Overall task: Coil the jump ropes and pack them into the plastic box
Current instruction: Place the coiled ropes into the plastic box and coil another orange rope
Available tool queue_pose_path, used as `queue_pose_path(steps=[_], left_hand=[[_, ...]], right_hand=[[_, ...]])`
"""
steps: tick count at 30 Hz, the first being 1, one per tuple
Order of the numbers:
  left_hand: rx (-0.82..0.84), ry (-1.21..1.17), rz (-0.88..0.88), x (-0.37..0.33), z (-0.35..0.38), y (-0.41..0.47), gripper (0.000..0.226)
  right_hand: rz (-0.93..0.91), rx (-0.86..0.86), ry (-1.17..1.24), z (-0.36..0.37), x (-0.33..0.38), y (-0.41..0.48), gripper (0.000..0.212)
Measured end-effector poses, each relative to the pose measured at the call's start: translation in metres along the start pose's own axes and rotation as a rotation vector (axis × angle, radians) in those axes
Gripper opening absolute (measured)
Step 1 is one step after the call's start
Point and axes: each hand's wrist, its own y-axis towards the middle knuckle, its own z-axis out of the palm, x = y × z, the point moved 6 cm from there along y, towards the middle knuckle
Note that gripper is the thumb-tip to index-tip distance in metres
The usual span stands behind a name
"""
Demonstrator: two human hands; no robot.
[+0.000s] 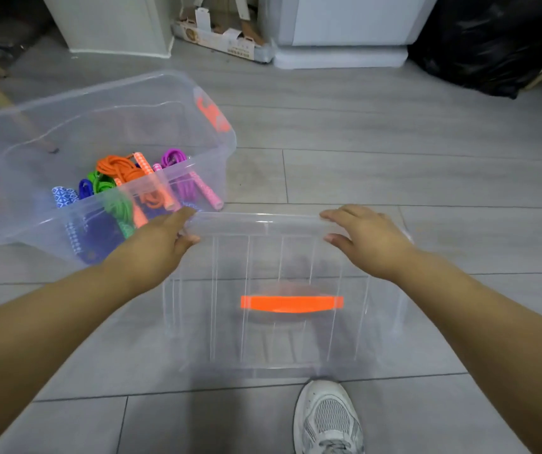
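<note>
Left forearm point(50, 309), right forearm point(492, 309): bare up to frame edge. Left hand point(161, 247), right hand point(371, 244): bare, fingers with short trimmed nails, right thumbnail plainly visible. One foot in view: white low-top mesh trainer point(327, 417), grey mesh toe panel, smooth white overlays, rounded toe cap, white laces at bottom edge.

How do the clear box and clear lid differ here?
The box sits on the floor holding coiled ropes; the lid is held by the left hand and right hand at its far edge. The box has orange latches at its ends; the lid has one orange handle mid-panel. Both are clear plastic.
</note>
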Motion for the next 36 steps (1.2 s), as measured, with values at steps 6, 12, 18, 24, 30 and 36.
queue_pose_path(steps=[6, 12, 18, 24, 30, 36], left_hand=[[-0.031, -0.054, -0.199, 0.044, 0.045, 0.022, 0.054], [0.188, 0.007, -0.344, 0.074, 0.093, 0.024, 0.064], [0.303, 0.011, -0.397, 0.082, 0.118, 0.005, 0.064], [0.421, 0.080, -0.605, 0.083, 0.131, -0.037, 0.047], [0.534, 0.054, -0.574, 0.087, 0.147, -0.069, 0.036], [0.305, -0.132, -0.690, 0.084, 0.132, -0.070, 0.039]], right_hand=[[0.173, 0.063, -0.126, 0.059, -0.028, 0.006, 0.066], [0.236, 0.375, -0.195, 0.129, -0.052, -0.027, 0.071], [0.479, 0.407, -0.021, 0.153, -0.074, -0.056, 0.073], [0.572, 0.401, 0.179, 0.162, -0.079, -0.066, 0.071], [0.556, 0.401, 0.145, 0.162, -0.074, -0.065, 0.072], [0.602, 0.320, 0.181, 0.143, -0.084, -0.067, 0.058]])
